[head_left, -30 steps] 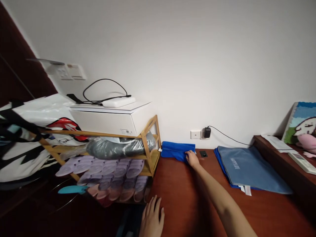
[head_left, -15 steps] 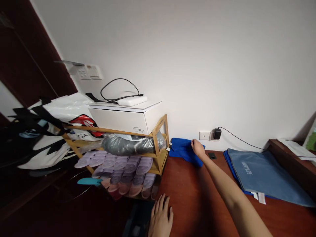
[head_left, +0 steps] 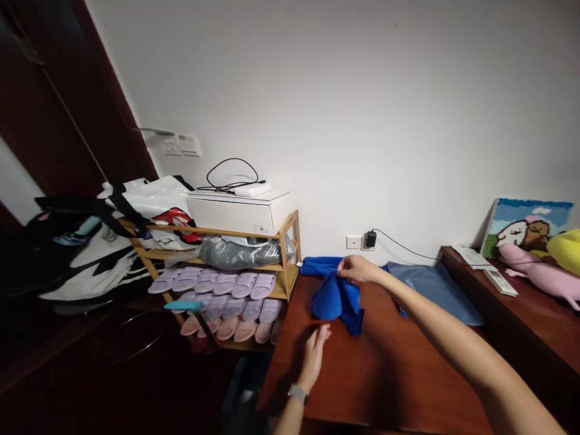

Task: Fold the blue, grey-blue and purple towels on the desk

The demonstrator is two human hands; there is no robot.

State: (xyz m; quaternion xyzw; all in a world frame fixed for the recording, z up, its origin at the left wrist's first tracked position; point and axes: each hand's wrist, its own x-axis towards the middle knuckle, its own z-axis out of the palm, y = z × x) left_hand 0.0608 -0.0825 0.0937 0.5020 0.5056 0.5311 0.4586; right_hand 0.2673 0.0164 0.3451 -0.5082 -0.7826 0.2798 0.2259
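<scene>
My right hand (head_left: 357, 269) pinches a bright blue cloth (head_left: 330, 297) and lifts part of it in folds above the reddish-brown wooden tabletop (head_left: 344, 374). The rest of the cloth lies toward the wall, beside the shoe rack. Just below the hanging folds is my left hand (head_left: 317, 344), open, fingers stretched forward, with a grey band on its wrist. I cannot tell whether its fingertips touch the cloth. Behind my right forearm, a flat grey-blue cloth piece (head_left: 430, 290) lies on the table with brighter blue fabric at its edge.
At left a wooden shoe rack (head_left: 290, 266) carries lilac and pink slippers (head_left: 244, 283), plus a white box (head_left: 231, 211) with a cable on top. A charger (head_left: 371, 238) is plugged in at the wall. A raised ledge at right holds a remote (head_left: 501, 282) and a pink plush toy (head_left: 541, 278).
My right hand has pulled the blue cloth up and toward me, bunching it. My left hand has moved forward to the cloth. The view has shifted, showing more of the right side.
</scene>
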